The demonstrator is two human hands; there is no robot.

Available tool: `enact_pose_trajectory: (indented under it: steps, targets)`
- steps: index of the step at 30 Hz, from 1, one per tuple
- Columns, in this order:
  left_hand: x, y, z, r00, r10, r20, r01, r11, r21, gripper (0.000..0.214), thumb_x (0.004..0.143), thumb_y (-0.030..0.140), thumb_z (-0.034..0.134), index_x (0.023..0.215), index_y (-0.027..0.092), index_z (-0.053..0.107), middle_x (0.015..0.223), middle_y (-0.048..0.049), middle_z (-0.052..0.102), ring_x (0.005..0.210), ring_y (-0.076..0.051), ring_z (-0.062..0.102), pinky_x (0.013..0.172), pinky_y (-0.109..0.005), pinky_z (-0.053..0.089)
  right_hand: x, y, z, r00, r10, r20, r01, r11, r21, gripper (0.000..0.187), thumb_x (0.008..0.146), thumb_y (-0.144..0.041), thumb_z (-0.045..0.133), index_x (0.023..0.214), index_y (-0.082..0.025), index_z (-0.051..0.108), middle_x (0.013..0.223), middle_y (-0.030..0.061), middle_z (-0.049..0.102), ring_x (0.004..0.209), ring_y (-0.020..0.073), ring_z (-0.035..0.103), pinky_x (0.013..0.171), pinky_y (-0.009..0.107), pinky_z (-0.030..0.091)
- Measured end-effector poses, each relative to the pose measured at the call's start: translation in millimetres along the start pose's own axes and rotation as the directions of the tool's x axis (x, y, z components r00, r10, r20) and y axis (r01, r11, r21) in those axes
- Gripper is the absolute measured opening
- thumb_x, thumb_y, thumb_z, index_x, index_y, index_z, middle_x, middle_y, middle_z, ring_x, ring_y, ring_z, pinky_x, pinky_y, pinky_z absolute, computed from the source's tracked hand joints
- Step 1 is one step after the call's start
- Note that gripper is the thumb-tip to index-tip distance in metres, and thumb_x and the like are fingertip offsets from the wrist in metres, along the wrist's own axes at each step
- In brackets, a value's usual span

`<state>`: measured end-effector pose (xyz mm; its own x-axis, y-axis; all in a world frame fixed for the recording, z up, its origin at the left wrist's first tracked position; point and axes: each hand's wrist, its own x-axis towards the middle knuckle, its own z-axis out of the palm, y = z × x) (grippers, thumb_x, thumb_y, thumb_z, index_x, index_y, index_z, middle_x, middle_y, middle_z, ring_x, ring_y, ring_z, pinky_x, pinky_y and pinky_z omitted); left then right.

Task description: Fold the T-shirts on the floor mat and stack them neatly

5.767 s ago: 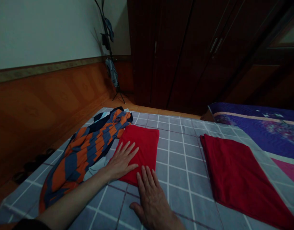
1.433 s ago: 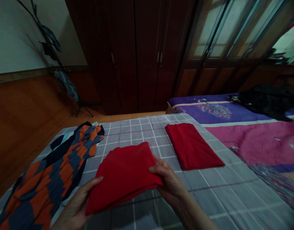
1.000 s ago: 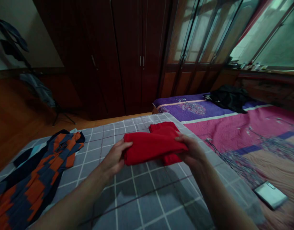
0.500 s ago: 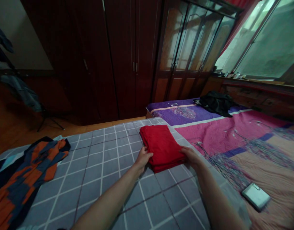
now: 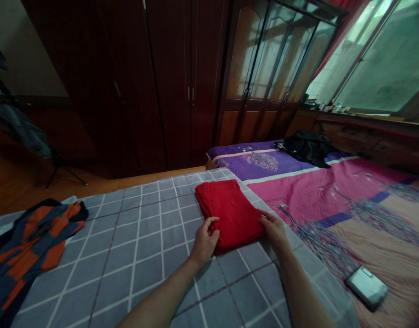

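Note:
A folded red cloth stack [image 5: 228, 212] lies flat on the grey checked bedsheet [image 5: 137, 259], near the sheet's right edge. It looks like one folded cloth on top of another. My left hand [image 5: 205, 240] rests against its near edge with the fingers curled and apart. On the right side of the stack, my right hand [image 5: 273, 229] touches the edge with its fingertips. Neither hand lifts the cloth.
An orange and navy striped garment [image 5: 35, 237] lies at the sheet's left side. To the right spreads a pink and purple quilt [image 5: 332, 196], with a black garment [image 5: 307, 148] and a flat silver device [image 5: 366, 288] on it. A dark wardrobe [image 5: 161, 91] stands behind.
The red cloth held up between my hands has been laid onto the other red cloth. My hands have come down to the stack's edges, and the view has swung right.

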<state>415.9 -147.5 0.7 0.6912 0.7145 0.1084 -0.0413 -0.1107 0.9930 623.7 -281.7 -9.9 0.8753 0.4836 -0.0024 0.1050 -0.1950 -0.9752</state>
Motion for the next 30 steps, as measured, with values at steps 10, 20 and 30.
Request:
enact_pose_trajectory:
  steps: [10,20,30]
  targets:
    - [-5,-6,1.7,1.000,0.007,0.005,-0.008,0.923,0.385,0.036,0.077,0.018,0.050,0.111,0.019,0.063,0.088,-0.0038,0.070,0.079,-0.019,0.063,0.077,-0.028,0.045,-8,-11,5,0.986,-0.055,-0.160,-0.057,0.781,-0.622,0.051,0.071,-0.034,0.049,0.115,-0.016,0.066,0.082,0.0097,0.067,0.083,0.0284,0.061,0.075,0.039,0.044]
    - [-9,-4,0.5,0.998,0.008,0.068,-0.050,0.761,0.647,0.043,0.079,0.021,0.049,0.120,0.022,0.062,0.108,-0.0045,0.071,0.096,-0.021,0.066,0.089,-0.030,0.047,-13,-24,17,0.945,-0.321,0.063,0.189,0.379,-0.906,0.043,0.082,-0.024,0.047,0.120,-0.009,0.059,0.124,0.0169,0.054,0.115,0.0281,0.051,0.097,0.037,0.039]
    - [-8,-3,-1.1,0.994,0.034,0.103,-0.090,0.789,0.608,0.045,0.077,0.019,0.048,0.119,0.021,0.063,0.114,-0.0045,0.069,0.102,-0.022,0.065,0.095,-0.033,0.046,69,-50,111,0.938,-0.304,0.164,0.271,0.350,-0.897,0.066,0.091,-0.053,0.036,0.136,-0.005,0.041,0.135,0.0212,0.047,0.121,0.0314,0.047,0.098,0.040,0.035]
